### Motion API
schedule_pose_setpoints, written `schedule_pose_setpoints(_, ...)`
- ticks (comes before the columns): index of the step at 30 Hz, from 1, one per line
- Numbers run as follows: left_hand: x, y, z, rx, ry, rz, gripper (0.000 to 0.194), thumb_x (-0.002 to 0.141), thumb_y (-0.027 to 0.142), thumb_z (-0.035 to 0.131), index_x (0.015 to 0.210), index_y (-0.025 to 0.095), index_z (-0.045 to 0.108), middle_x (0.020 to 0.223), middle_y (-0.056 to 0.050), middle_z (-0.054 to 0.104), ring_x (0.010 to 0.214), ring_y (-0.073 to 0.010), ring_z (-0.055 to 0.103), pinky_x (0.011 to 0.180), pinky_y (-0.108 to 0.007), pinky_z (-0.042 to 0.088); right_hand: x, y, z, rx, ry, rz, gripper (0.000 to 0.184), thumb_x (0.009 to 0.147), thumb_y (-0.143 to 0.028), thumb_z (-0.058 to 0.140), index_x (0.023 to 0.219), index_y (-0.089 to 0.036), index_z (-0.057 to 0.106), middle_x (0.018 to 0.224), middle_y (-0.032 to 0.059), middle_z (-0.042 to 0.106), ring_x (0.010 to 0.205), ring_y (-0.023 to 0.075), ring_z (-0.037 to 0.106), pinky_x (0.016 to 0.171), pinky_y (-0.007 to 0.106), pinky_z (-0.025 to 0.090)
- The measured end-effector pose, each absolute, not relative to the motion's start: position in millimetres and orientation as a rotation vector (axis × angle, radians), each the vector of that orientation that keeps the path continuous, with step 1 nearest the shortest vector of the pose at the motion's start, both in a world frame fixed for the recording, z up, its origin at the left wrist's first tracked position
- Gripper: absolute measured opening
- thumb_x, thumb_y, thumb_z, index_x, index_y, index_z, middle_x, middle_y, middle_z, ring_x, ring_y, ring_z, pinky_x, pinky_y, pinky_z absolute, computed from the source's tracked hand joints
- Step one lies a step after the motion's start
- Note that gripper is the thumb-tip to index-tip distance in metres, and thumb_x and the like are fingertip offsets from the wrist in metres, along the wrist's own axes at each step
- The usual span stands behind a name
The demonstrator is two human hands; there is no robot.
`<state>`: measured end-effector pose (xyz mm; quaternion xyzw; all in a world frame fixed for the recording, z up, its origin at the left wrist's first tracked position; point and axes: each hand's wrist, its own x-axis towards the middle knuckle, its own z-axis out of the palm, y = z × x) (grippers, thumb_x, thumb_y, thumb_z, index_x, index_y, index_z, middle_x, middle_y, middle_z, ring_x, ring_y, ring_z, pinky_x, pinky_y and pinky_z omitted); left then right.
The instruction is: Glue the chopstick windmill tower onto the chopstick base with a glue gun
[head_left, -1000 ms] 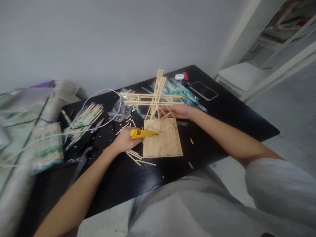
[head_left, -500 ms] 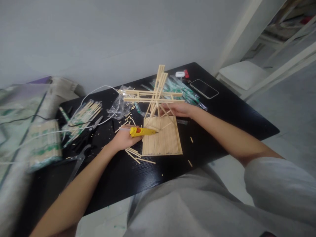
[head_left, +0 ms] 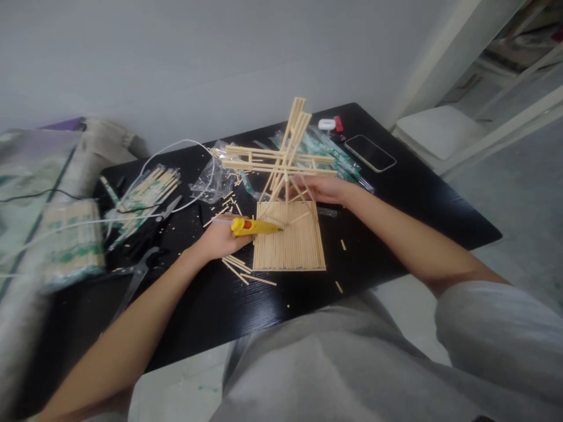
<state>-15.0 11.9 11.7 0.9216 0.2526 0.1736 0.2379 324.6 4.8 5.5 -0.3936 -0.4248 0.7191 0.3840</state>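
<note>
- Yellow glue gun (head_left: pixel 253 227): clamped in the left hand (head_left: pixel 222 237), its nozzle pointing right over the flat stick base; I cannot tell whether the tip touches.
- Pale wooden sticks, laid side by side, make up that base (head_left: pixel 290 249), which lies on the black desk (head_left: pixel 211 316) in front of the person.
- Above its far part, slanting sticks carry a cross-shaped stick frame (head_left: pixel 284 163), its arms built of paired sticks.
- Right hand (head_left: pixel 325 189): just behind the frame's right side, fingers partly hidden by the sticks, so I cannot tell whether they are closed on anything.
- Short cut sticks (head_left: pixel 237 266) lie beside the base's near left corner, more bits scattered beyond the left hand.
- Left part of the desk: a loose pile of sticks (head_left: pixel 149 187), scissors (head_left: pixel 169 209), a pliers-like tool (head_left: pixel 147 261) and a plastic-wrapped bundle (head_left: pixel 73 252), with a white cord (head_left: pixel 88 224) running across.
- Far right: green-marked wrappers (head_left: pixel 341 158), a white case (head_left: pixel 326 124) beside a red item (head_left: pixel 338 123), and a phone (head_left: pixel 370 153) lying near them.
</note>
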Motion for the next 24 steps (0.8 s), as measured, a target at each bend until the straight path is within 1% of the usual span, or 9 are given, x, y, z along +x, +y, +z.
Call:
schedule_pose_setpoints(3,-15.6,12.7,10.5,2.526,0.689,0.487,0.015,0.089,0.032,0.072,0.08,0.02,0.069,0.077,-0.001,0.074,0.067,-0.0176,0.069,0.069,-0.028,0.057,324.4,4.8,4.8,-1.009,-1.086,1.826,0.023,0.116,-0.028,0.062,0.115,-0.014,0.079,0.101,0.0104,0.082,0.093,0.019,0.078,0.099,0.035,0.064)
schedule_pose_setpoints(9,-15.8,12.5,9.5,2.549,0.641,0.527,0.017,0.091,0.031,0.07,0.078,0.02,0.068,0.074,-0.001,0.073,0.064,-0.0162,0.068,0.066,-0.027,0.054,323.3,4.1,6.4,-1.008,-1.076,1.824,0.022,0.116,-0.026,0.061,0.112,-0.014,0.079,0.097,0.0082,0.081,0.092,0.0174,0.078,0.091,0.029,0.065)
schedule_pose_setpoints(11,-15.7,12.3,10.4,2.549,0.634,0.53,0.017,0.091,0.03,0.07,0.078,0.02,0.068,0.074,0.0,0.073,0.064,-0.016,0.067,0.065,-0.027,0.054,323.6,4.1,6.4,-0.996,-1.089,1.83,0.022,0.116,-0.027,0.062,0.112,-0.014,0.079,0.097,0.0084,0.081,0.093,0.0177,0.078,0.091,0.029,0.065)
schedule_pose_setpoints(14,-15.3,12.1,11.8,2.543,0.638,0.514,0.015,0.09,0.029,0.072,0.079,0.02,0.068,0.074,0.0,0.073,0.064,-0.0159,0.067,0.066,-0.027,0.054,324.7,4.6,5.0,-0.985,-1.109,1.834,0.022,0.115,-0.03,0.064,0.114,-0.014,0.079,0.101,0.0096,0.082,0.094,0.0187,0.078,0.095,0.032,0.064)
schedule_pose_setpoints(17,-15.0,12.3,12.2,2.545,0.638,0.508,0.013,0.09,0.027,0.073,0.079,0.02,0.068,0.076,0.0,0.073,0.066,-0.0162,0.068,0.068,-0.028,0.055,325.6,5.3,3.0,-0.991,-1.113,1.832,0.023,0.115,-0.03,0.063,0.116,-0.014,0.079,0.103,0.0108,0.082,0.095,0.0193,0.078,0.097,0.034,0.064)
schedule_pose_setpoints(24,-15.6,13.2,9.7,2.575,0.591,0.543,0.015,0.092,0.027,0.072,0.08,0.019,0.068,0.076,0.0,0.072,0.066,-0.016,0.068,0.067,-0.027,0.053,325.4,5.6,3.2,-1.019,-1.102,1.815,0.026,0.117,-0.026,0.057,0.114,-0.013,0.079,0.1,0.0103,0.083,0.094,0.0187,0.08,0.095,0.031,0.065)
